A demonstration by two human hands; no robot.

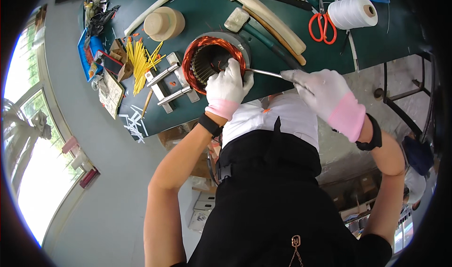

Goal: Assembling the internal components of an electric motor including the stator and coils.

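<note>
A motor stator [201, 41] with a ring of reddish copper windings lies on the green bench, its slotted bore facing me. My left hand [229, 86], in a white glove with a pink cuff, is closed at the near right edge of the stator, its fingers reaching into the bore's opening. A thin orange strand shows inside, by those fingertips. My right hand [322, 92], gloved the same way with greyed fingertips, grips a slim metal rod [264, 72]. The rod points left, and its tip meets the right side of the windings. Its handle end is hidden in my fist.
Left of the stator are a metal bracket with two bars [170, 82], yellow sticks [140, 67] and white strips [135, 125]. Behind lie a beige cylinder [164, 23] and a mallet [254, 29]. Red-handled scissors [323, 28] touch a white thread spool [352, 13].
</note>
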